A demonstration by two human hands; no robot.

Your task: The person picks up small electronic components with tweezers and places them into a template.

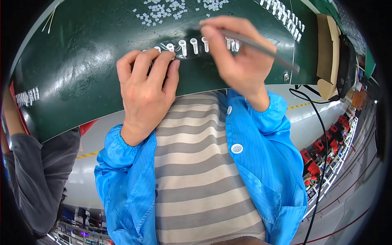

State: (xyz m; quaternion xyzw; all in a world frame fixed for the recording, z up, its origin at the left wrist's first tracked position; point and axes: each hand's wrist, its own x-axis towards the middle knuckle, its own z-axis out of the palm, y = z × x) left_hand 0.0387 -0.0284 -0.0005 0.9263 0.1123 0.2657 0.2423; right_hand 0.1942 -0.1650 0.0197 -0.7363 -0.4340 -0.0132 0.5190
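Note:
Small white key-shaped parts (183, 47) stand side by side in a row on a clear strip (188, 56) on the green table. My left hand (147, 87) rests with spread, bent fingers at the left part of this row, its fingertips on the strip and covering some parts. My right hand (245, 57) is above the right part of the row, closed around slim grey tweezers (261, 47) that slant across it. The hand is smeared by motion, and the tweezers' tip is too blurred to show whether it holds anything.
Many small pale square pieces (163, 12) lie scattered at the far side. More rows of white parts (286, 18) are at the far right, with others (27, 97) at the left. Cotton swabs (50, 22) lie far left. A cardboard box (326, 49) is at right; another person's sleeve (41, 175) at left.

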